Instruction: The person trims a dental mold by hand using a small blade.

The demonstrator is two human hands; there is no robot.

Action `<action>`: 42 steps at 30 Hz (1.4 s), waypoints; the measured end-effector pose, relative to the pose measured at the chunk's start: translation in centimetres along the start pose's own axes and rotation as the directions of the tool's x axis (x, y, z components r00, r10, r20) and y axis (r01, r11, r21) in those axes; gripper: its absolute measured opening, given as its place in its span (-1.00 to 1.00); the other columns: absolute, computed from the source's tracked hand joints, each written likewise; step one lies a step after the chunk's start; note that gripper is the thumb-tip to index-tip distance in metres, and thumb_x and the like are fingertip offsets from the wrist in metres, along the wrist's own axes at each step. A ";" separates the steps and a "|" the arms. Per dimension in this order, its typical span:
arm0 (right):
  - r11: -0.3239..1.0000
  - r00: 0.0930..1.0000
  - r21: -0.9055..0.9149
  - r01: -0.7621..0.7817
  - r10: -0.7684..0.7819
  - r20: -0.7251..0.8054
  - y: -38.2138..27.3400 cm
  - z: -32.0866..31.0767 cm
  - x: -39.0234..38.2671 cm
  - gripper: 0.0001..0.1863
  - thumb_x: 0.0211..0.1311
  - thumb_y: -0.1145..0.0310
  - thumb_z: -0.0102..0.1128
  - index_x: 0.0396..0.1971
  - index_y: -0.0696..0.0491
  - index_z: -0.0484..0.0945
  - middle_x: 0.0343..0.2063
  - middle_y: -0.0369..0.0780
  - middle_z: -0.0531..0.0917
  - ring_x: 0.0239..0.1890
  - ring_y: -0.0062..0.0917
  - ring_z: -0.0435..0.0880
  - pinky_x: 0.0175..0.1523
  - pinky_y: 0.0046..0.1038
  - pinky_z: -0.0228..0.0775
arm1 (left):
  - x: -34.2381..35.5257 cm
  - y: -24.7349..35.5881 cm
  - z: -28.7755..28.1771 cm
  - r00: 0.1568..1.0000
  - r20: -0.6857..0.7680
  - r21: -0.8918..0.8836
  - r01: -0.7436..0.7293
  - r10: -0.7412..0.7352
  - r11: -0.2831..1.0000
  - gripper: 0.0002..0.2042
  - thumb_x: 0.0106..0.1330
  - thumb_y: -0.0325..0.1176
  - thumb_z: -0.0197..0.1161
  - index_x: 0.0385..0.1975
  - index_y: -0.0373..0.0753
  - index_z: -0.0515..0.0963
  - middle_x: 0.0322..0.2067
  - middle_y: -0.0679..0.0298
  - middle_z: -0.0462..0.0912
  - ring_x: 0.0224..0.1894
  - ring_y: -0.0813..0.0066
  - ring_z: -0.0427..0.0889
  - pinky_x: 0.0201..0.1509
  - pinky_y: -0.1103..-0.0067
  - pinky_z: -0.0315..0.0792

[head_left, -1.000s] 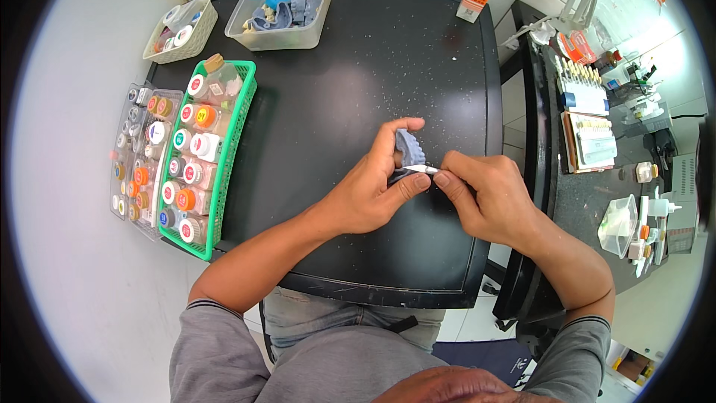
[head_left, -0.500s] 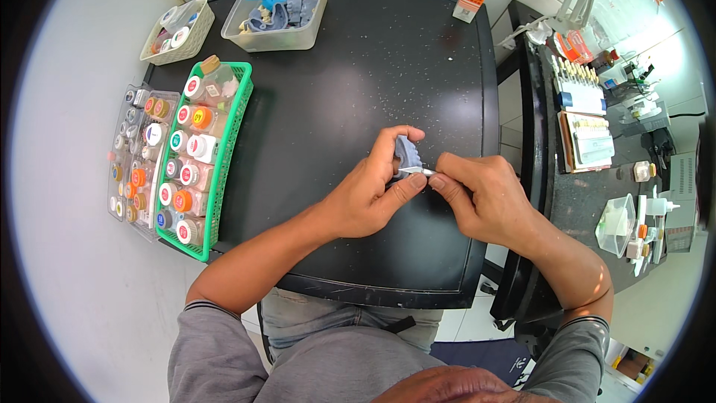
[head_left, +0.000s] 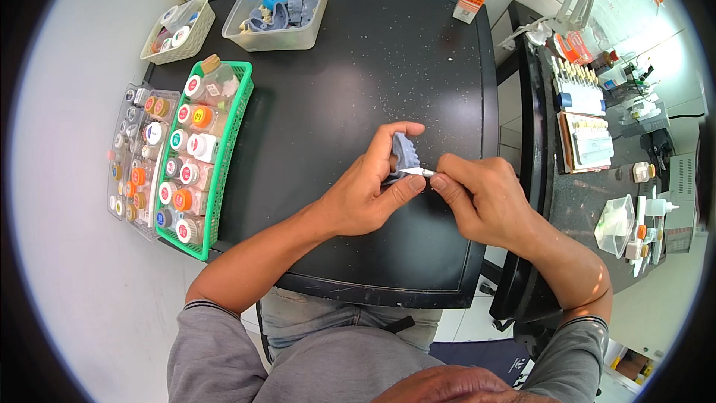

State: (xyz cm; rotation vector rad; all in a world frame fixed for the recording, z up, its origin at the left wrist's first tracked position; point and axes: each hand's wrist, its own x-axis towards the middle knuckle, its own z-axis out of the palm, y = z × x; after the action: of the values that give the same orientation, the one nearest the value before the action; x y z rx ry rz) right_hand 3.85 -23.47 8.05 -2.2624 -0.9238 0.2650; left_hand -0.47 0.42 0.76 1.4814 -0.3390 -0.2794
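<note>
Above the front half of the black table, my left hand [head_left: 373,183] is closed around a grey-blue dental cast [head_left: 405,151] with a row of tooth shapes along its edge. Its index finger curls over the far end and the thumb lies along the near side. My right hand [head_left: 485,194] pinches a slim craft knife [head_left: 418,172] with a pale, pointed blade. That blade lies against the near part of the cast, close to my left thumb. Part of the cast is hidden by my left fingers, and most of the knife handle by my right hand.
White crumbs dot the black table [head_left: 335,97]. Left stands a green basket [head_left: 216,209] of capped bottles; behind it are a clear bin [head_left: 276,42] of casts and a small woven basket [head_left: 195,39]. An orange-white box [head_left: 470,1] stands far right, near a cluttered side bench [head_left: 582,201].
The cast has tilted slightly in my left hand, and its index finger has lifted a little. The knife blade has shifted slightly along the cast's near part. Both hands keep their hold.
</note>
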 end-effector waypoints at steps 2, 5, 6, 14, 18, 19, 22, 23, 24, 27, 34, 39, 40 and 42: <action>1.000 1.000 -0.009 0.007 -0.007 -0.003 0.0 0.0 0.0 -0.70 0.63 0.31 0.31 -0.39 0.07 0.52 -0.64 -0.11 0.61 -0.60 -0.02 0.63 -0.45 -0.07 0.37 | 0.0 0.2 0.1 1.000 0.003 -0.007 0.005 -0.004 1.000 -0.35 0.75 -0.27 0.28 0.64 -0.30 0.09 -0.14 0.30 0.62 -0.22 0.69 0.48 -0.10 0.59 0.42; 1.000 1.000 -0.020 0.007 -0.007 0.002 0.0 0.0 0.0 -0.69 0.63 0.31 0.32 -0.39 0.08 0.52 -0.64 -0.11 0.61 -0.61 -0.02 0.64 -0.46 -0.08 0.36 | 0.0 0.0 0.0 1.000 0.018 -0.005 0.012 -0.012 1.000 -0.34 0.76 -0.29 0.25 0.67 -0.30 0.08 -0.10 0.35 0.53 -0.17 0.71 0.45 -0.06 0.62 0.40; 1.000 1.000 -0.024 0.005 -0.005 0.005 0.0 0.0 0.0 -0.69 0.63 0.30 0.32 -0.39 0.08 0.52 -0.64 -0.12 0.61 -0.61 -0.03 0.64 -0.46 -0.08 0.36 | 0.0 0.0 0.0 1.000 0.025 -0.003 0.014 -0.014 1.000 -0.34 0.76 -0.30 0.23 0.68 -0.30 0.07 -0.07 0.36 0.49 -0.14 0.71 0.44 -0.03 0.64 0.40; 0.998 1.000 -0.052 0.019 -0.019 -0.010 -0.3 0.1 0.0 -0.69 0.62 0.29 0.33 -0.38 0.07 0.53 -0.60 -0.14 0.64 -0.59 -0.04 0.65 -0.46 -0.08 0.38 | -0.1 0.0 -0.1 0.999 0.028 0.020 0.030 -0.030 0.999 -0.39 0.73 -0.32 0.20 0.64 -0.33 0.15 -0.06 0.34 0.51 -0.10 0.66 0.46 0.05 0.60 0.42; 0.999 1.000 -0.055 -0.001 0.000 -0.004 -0.4 0.1 -0.1 -0.70 0.62 0.29 0.34 -0.39 0.06 0.53 -0.60 -0.15 0.64 -0.59 -0.05 0.66 -0.46 -0.08 0.38 | -0.1 -0.2 -0.1 1.000 0.022 0.064 0.011 -0.013 0.998 -0.42 0.74 -0.28 0.20 0.60 -0.36 0.19 -0.07 0.33 0.52 -0.11 0.65 0.45 0.05 0.59 0.42; 0.998 1.000 -0.061 0.004 -0.004 -0.009 -0.4 0.1 -0.1 -0.70 0.62 0.29 0.34 -0.39 0.06 0.53 -0.60 -0.15 0.64 -0.59 -0.05 0.65 -0.46 -0.09 0.37 | -0.1 -0.1 -0.1 1.000 0.022 0.059 0.014 -0.015 0.998 -0.43 0.75 -0.26 0.20 0.59 -0.36 0.20 -0.08 0.34 0.52 -0.12 0.66 0.45 0.05 0.60 0.42; 0.996 1.000 -0.083 0.020 -0.021 -0.022 -0.2 0.2 -0.1 -0.70 0.61 0.30 0.34 -0.39 0.06 0.54 -0.60 -0.16 0.64 -0.59 -0.07 0.65 -0.47 -0.11 0.36 | 0.0 0.0 0.0 1.000 0.023 0.051 0.019 -0.020 0.999 -0.44 0.76 -0.22 0.20 0.56 -0.36 0.22 -0.12 0.37 0.52 -0.15 0.67 0.44 0.03 0.60 0.41; 0.995 0.999 -0.091 0.027 -0.029 -0.025 -0.2 0.2 -0.2 -0.70 0.61 0.30 0.35 -0.39 0.06 0.54 -0.60 -0.16 0.64 -0.60 -0.07 0.65 -0.48 -0.11 0.36 | 0.0 0.0 -0.1 0.999 0.024 0.052 0.019 -0.020 0.998 -0.45 0.76 -0.21 0.20 0.55 -0.36 0.23 -0.13 0.38 0.52 -0.16 0.68 0.44 0.01 0.61 0.40; 0.995 0.999 -0.099 0.034 -0.037 -0.029 -0.2 0.2 -0.2 -0.70 0.61 0.30 0.35 -0.39 0.06 0.53 -0.60 -0.16 0.64 -0.60 -0.08 0.65 -0.48 -0.12 0.35 | -0.1 0.0 -0.1 0.999 0.026 0.054 0.019 -0.021 0.998 -0.45 0.77 -0.20 0.21 0.55 -0.36 0.23 -0.14 0.39 0.52 -0.17 0.69 0.43 0.00 0.61 0.40; 0.994 0.998 -0.100 0.049 -0.053 -0.040 -0.2 0.3 -0.2 -0.70 0.60 0.30 0.35 -0.39 0.06 0.53 -0.60 -0.16 0.63 -0.60 -0.08 0.64 -0.49 -0.14 0.35 | -0.1 -0.1 -0.1 0.999 0.026 0.054 0.023 -0.025 0.998 -0.47 0.77 -0.20 0.20 0.53 -0.35 0.25 -0.16 0.40 0.53 -0.18 0.71 0.43 -0.05 0.63 0.39; 0.993 0.997 -0.102 0.056 -0.061 -0.051 -0.3 0.3 -0.2 -0.71 0.61 0.31 0.35 -0.38 0.06 0.52 -0.59 -0.15 0.63 -0.59 -0.07 0.65 -0.48 -0.12 0.36 | -0.1 0.0 0.1 1.000 0.022 0.050 0.019 -0.020 0.999 -0.47 0.76 -0.22 0.21 0.55 -0.33 0.26 -0.14 0.38 0.52 -0.19 0.70 0.44 -0.08 0.62 0.41; 0.996 0.997 -0.070 0.060 -0.063 -0.036 -0.5 0.3 -0.2 -0.70 0.62 0.32 0.34 -0.38 0.07 0.50 -0.59 -0.14 0.62 -0.59 -0.06 0.65 -0.48 -0.11 0.37 | -0.2 -0.2 0.2 1.000 0.001 0.026 -0.026 0.026 0.999 -0.43 0.73 -0.24 0.22 0.58 -0.32 0.23 -0.11 0.35 0.50 -0.16 0.66 0.46 -0.01 0.59 0.44; 0.996 0.997 -0.069 0.063 -0.065 -0.033 -0.5 0.4 -0.2 -0.70 0.62 0.32 0.33 -0.38 0.07 0.50 -0.59 -0.14 0.62 -0.59 -0.06 0.65 -0.47 -0.11 0.37 | -0.2 -0.2 0.2 1.000 0.003 0.029 -0.026 0.026 0.999 -0.43 0.73 -0.24 0.22 0.58 -0.32 0.23 -0.11 0.35 0.50 -0.15 0.66 0.46 0.00 0.59 0.44; 0.996 0.997 -0.066 0.064 -0.066 -0.030 -0.5 0.4 -0.2 -0.70 0.63 0.32 0.32 -0.37 0.07 0.50 -0.59 -0.14 0.62 -0.59 -0.06 0.65 -0.47 -0.11 0.37 | -0.2 -0.3 0.1 1.000 0.009 0.035 -0.028 0.027 0.999 -0.42 0.72 -0.25 0.22 0.59 -0.32 0.22 -0.11 0.35 0.49 -0.14 0.65 0.46 0.01 0.58 0.44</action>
State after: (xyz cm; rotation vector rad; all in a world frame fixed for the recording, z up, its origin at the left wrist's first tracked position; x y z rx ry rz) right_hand 3.29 -23.14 8.06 -2.2842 -1.0009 0.1718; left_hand -0.70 0.37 0.48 1.5095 -0.3726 -0.2591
